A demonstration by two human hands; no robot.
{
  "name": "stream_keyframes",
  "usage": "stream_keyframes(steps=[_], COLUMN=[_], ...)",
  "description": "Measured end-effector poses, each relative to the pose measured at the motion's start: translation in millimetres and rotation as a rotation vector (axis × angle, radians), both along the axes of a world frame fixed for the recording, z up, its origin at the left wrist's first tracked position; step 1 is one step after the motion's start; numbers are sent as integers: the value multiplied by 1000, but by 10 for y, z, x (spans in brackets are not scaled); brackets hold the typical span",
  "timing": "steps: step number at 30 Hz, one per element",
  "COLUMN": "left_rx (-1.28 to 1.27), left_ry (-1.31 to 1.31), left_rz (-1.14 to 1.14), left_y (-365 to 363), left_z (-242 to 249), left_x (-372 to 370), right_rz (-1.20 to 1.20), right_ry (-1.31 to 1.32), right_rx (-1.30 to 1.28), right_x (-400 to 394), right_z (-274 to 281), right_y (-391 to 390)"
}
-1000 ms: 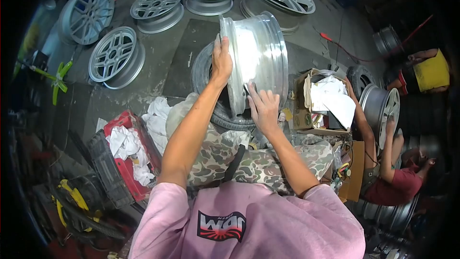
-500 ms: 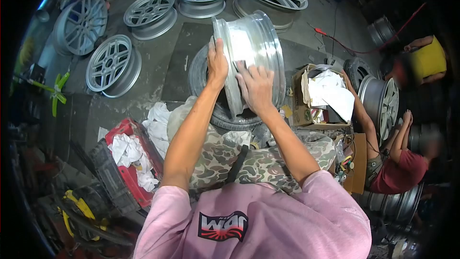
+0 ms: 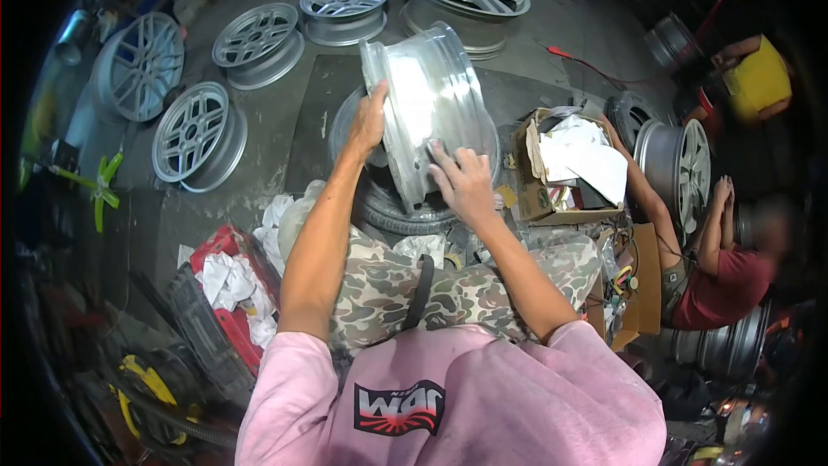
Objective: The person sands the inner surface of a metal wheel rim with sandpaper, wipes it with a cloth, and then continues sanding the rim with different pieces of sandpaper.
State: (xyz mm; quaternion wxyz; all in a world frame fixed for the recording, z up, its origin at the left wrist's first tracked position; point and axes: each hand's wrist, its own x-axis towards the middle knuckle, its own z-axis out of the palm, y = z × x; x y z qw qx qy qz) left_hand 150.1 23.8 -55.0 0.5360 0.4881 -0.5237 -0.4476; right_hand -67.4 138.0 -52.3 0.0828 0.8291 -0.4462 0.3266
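Observation:
A shiny silver wheel rim (image 3: 423, 91) stands tilted on its edge in front of me, above a dark tire (image 3: 401, 216). My left hand (image 3: 372, 116) grips its left lip, with the thumb up along the edge and the other fingers hidden behind. On the outside of the barrel, low and to the right, lies my right hand (image 3: 466, 177), its fingers spread and their tips touching the metal. Whether a small piece sits under those fingertips I cannot make out.
Several silver rims (image 3: 191, 131) lie on the floor ahead and left. A cardboard box (image 3: 539, 203) with white paper is at right, a red toolbox (image 3: 226, 246) with crumpled paper at left. Two people work at right, one in a maroon shirt (image 3: 724, 289) beside more rims.
The view has shifted, and the wheel rim now leans more to the left. My right hand has slid over the barrel, its fingers more spread. The left hand keeps its hold.

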Motion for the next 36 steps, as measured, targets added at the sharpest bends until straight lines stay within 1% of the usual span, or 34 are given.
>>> stream_keyframes(steps=[1,3,4,6,8,9,10,12,13,14,15,16,17,18,19,20,21,22,23,24,26,27,28,30,31,32,34,35,36], left_rx=[-15,-48,-68,-35,-80,-104,-50,-104,-122,-187,-248,-58,-106,-71,-76,-132,-90,-68,-130,-138,-93,-98,-103,-6,-60,-69,-73,-73,-25], left_ry=[0,-48,-41,-322,-356,-390,-383,-423,-419,-447,-474,-469,-415,-418,-401,-386,-368,-382,-309,-305,-254,-259,-254,-342,-284,-276,-147,-144,-107], left_rz=[-16,124,101,12,11,21,-16,-30,-44,-7,26,-84,-36,-44,-29,6,0,-49,-25,-47,-88,-120,-121,-130,-84,-93,-120,-133,-127], left_y=[37,124,142,138,101,118,150,47,-38,-66,-69,25,45,-84,-42,1,-54,-56,-59,-60,-38,-31,-19,22,56,61,-10,-82,-178], left_z=[60,189,232,320,385,420,527,500,462,370,286,450,389,173,225,253,170,200,183,200,256,250,245,240,221,215,190,123,41], left_x=[-44,-206,-277,-349,-473,-562,-602,-658,-680,-691,-708,-638,-627,-566,-594,-631,-611,-582,-615,-627,-587,-560,-516,-460,-467,-440,-285,-203,-114], right_rz=[-11,-41,-45,-67,-113,-126,-158,-91,-91,-112,-76,-46,-31,-24,-4,16,17,28,42,19,65,68,66,82,65,55,77,90,78], right_ry=[49,36,21,8,-73,-65,-61,-207,-236,-236,-214,-193,-185,-152,-145,-186,-205,-213,-226,-225,-247,-222,-217,-226,-154,-147,-111,-141,-139], right_rx=[16,14,31,32,146,158,163,307,306,296,286,278,242,138,120,112,99,122,150,143,47,138,134,109,204,196,132,53,54], right_x=[-4,-43,-71,-137,-229,-271,-320,-362,-370,-393,-434,-469,-504,-508,-494,-445,-393,-341,-290,-242,-178,-233,-289,-400,-436,-443,-254,-123,25], right_z=[-6,-39,-17,1,-56,5,-11,-39,-21,-6,13,7,-42,-77,-75,-64,16,152,250,267,297,318,239,49,40,39,140,241,278], right_y=[35,86,111,160,182,187,178,61,21,-16,-32,-30,-34,-51,-61,-126,-215,-335,-438,-521,-612,-499,-362,-64,31,-9,-173,-307,-418])
